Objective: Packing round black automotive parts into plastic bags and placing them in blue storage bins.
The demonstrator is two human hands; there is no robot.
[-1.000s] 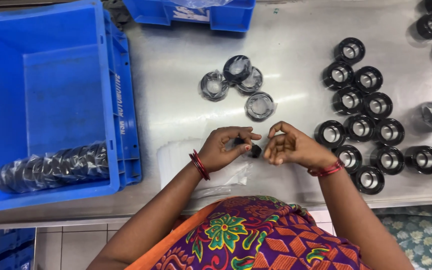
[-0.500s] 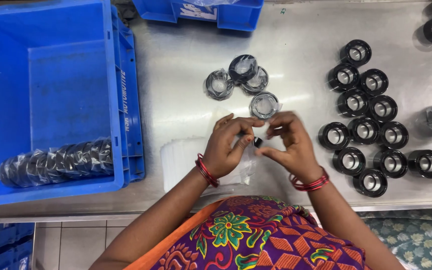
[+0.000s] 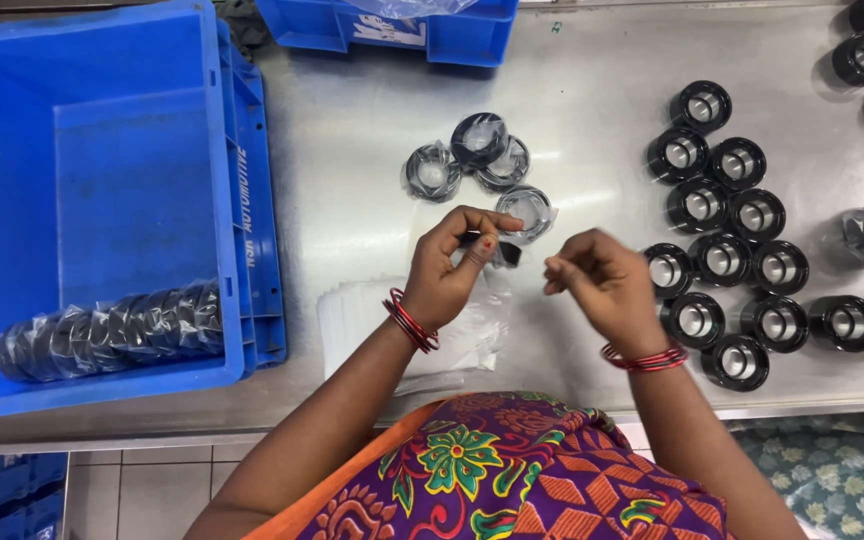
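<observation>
Where the bottom edge cuts off the person's body, only a patterned garment [image 3: 512, 480] and two forearms show, each wrist ringed with red bangles [image 3: 410, 320]. Just beyond the garment a stack of clear bags [image 3: 372, 310] lies on the steel surface [image 3: 352, 150], partly hidden under the left forearm, so its full outline is hard to make out.

The left hand [image 3: 447, 270] is above the stack; its fingers [image 3: 472, 245] are pinched closed on a small black part [image 3: 507, 253], thumb against forefinger. The part is mostly covered by the fingertips and a scrap of clear film, so its shape cannot be told. It sits between the two hands, just above the surface. The right hand [image 3: 602, 285] is near it but apart; its fingers [image 3: 559, 275] are drawn together at the tips, and whether they grip anything thin, such as film, cannot be told.

To the right stand black rings [image 3: 722, 260] in loose rows, some cut off by the right edge. Just past the left hand lie four wrapped rings [image 3: 477, 160] in a cluster, the nearest close to the fingertips. At the left a blue crate [image 3: 132, 180] holds a row of wrapped rings [image 3: 112, 325] along its near wall; its far corner is out of view. Farthest off, a second blue crate [image 3: 392, 30] is cut off by the top edge.
</observation>
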